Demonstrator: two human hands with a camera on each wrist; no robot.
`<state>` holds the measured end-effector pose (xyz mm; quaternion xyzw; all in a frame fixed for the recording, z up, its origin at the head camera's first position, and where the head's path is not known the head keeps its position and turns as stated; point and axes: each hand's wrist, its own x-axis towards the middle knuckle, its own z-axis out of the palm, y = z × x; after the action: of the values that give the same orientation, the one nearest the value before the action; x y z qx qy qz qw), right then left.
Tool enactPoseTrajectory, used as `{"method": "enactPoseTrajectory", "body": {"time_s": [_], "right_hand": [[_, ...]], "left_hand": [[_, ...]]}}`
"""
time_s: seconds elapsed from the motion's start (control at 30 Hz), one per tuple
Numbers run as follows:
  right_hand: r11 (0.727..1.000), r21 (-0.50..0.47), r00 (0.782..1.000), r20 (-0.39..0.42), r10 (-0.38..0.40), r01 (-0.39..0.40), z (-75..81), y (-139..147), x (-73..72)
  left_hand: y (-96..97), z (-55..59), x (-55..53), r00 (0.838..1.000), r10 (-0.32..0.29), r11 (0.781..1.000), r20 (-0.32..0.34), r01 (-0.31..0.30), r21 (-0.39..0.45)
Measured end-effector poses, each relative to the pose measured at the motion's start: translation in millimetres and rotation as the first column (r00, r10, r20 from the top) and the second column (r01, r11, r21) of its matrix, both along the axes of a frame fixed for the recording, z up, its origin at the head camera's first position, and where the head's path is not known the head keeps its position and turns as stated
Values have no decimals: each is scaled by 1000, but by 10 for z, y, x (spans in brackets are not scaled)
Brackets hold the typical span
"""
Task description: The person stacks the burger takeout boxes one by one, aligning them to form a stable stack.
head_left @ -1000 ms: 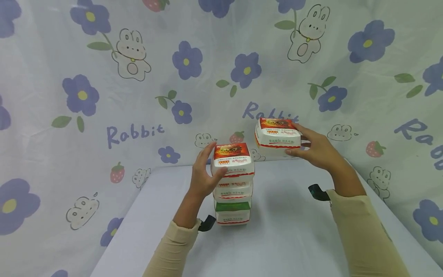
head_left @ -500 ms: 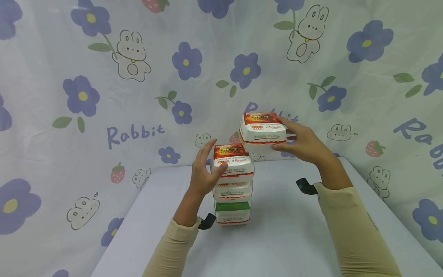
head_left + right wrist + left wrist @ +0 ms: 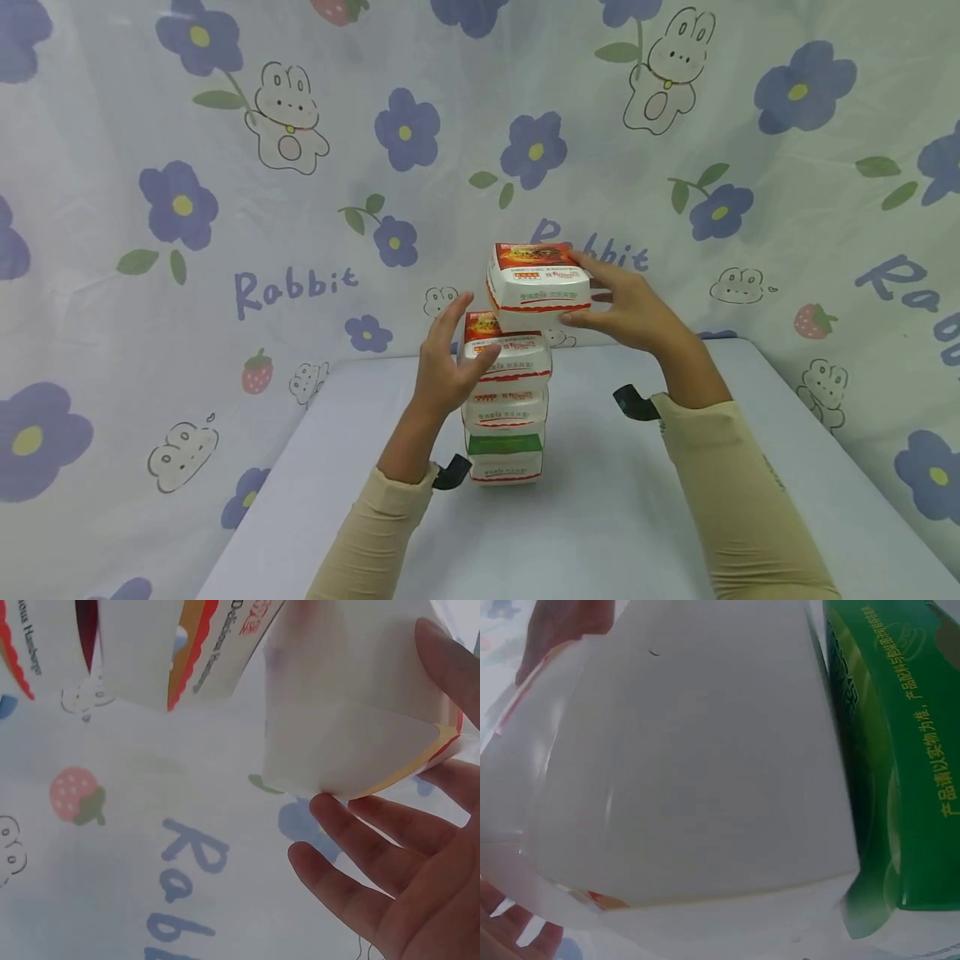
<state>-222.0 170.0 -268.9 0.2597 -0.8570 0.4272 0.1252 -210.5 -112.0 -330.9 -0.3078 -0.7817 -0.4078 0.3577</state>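
My right hand [image 3: 630, 308] pinches a white burger box [image 3: 543, 287] with a red burger picture on its lid, thumb at the near side and fingers behind. It hangs over the back of a stack's top box [image 3: 517, 367], partly covering that lid. Below come another white box [image 3: 506, 410] and a bottom box [image 3: 504, 468] with a green lid. My left hand [image 3: 442, 371] is spread at the stack's left, thumb before the top box, fingers along its side. The left wrist view shows a plain white box wall [image 3: 705, 765] and green lid [image 3: 930, 750] close up.
The stack stands on a white-covered table [image 3: 600, 500]. Behind it hangs a pale curtain [image 3: 450, 200] printed with purple flowers, rabbits and strawberries. A dark wrist camera [image 3: 636, 403] sticks out from the right sleeve, another camera [image 3: 452, 472] from the left, close to the bottom box.
My right hand has carried its burger box leftward, from right of the stack to over the top box. My left hand stays beside the stack, its fingers slightly higher and its thumb slightly farther right.
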Motion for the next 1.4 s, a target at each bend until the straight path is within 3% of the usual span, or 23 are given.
{"method": "enactPoseTrajectory", "body": {"time_s": [0.23,0.53,0.83,1.4], "right_hand": [[999,5,998,-44,53,-53,28,-115,-9],[998,20,997,-59,57,-56,-9,-201,-1],[994,-44,993,-67,99,-102,-37,-273,29],[995,-57,989,-126,79,-87,-150,-370,71]], "left_hand": [[-6,43,-11,1000,-8,1000,-30,9,24],[-28,55,-25,1000,-12,1000,-16,12,29],[-70,55,-28,1000,6,1000,-13,-6,23],[-152,35,3,1000,-7,999,27,6,41]]}}
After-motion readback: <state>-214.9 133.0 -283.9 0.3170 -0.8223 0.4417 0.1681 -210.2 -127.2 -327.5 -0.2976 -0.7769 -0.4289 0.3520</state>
